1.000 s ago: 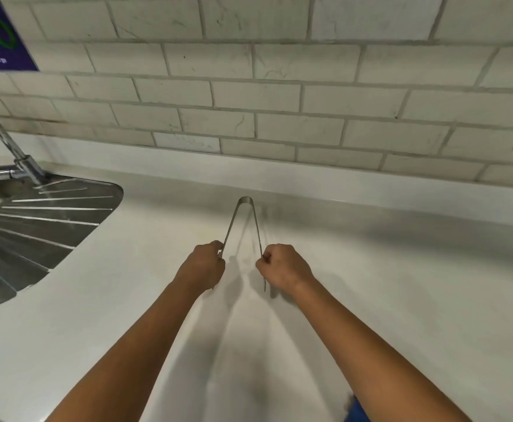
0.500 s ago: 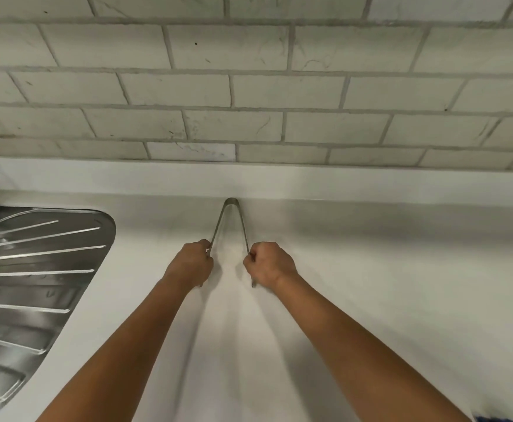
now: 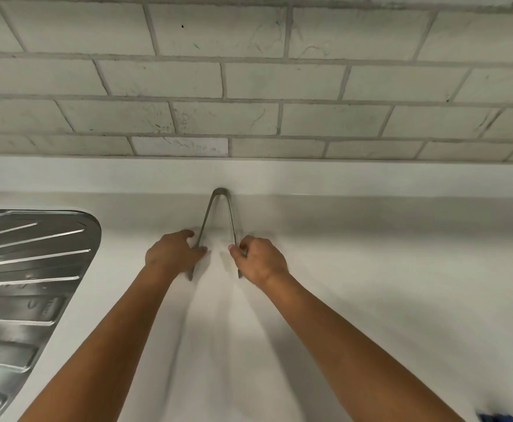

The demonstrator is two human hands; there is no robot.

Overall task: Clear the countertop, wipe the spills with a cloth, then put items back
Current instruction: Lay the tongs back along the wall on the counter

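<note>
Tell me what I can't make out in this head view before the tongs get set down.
- Tongs: parts of both arms are hidden under the left hand and right hand; whether the tongs touch the countertop is unclear.
- Sink drainboard: cut off by the left edge, basin and tap out of view.
- Blue item: only a sliver at the bottom edge, unidentifiable.
- Spills and cloth: none seen; the surface is slightly blurred.

Sink drainboard (image 3: 30, 269) gets chopped off at the left edge. Blue thing (image 3: 500, 418) bottom right is a cropped sliver. Both hands cover parts of the tongs (image 3: 218, 208).
</note>
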